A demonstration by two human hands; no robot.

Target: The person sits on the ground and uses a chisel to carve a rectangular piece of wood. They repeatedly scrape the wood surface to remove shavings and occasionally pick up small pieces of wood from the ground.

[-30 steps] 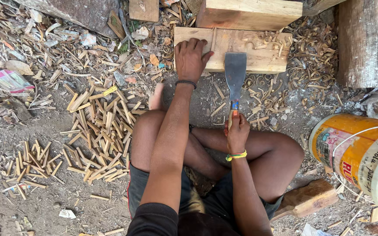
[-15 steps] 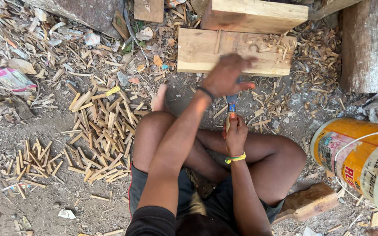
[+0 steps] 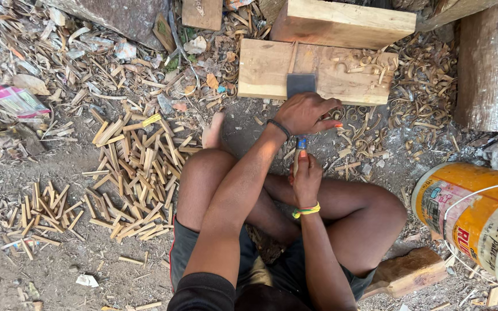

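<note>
Right hand [image 3: 306,178] grip closed on chisel handle [image 3: 300,151], steadying it upright. Left hand [image 3: 306,112] curls over the blade [image 3: 301,84], pressing it against the wooden block [image 3: 266,69], far side.

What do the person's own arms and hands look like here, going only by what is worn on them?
Both forearms are bare. The left hand has a thin dark band at its wrist; the right hand has a yellow-green band. A black sleeve covers the upper left arm. No gloves.

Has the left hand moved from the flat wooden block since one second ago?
Yes. The left hand has pulled back off the flat wooden block toward the body, and now covers the chisel's blade near the block's front edge.
</note>
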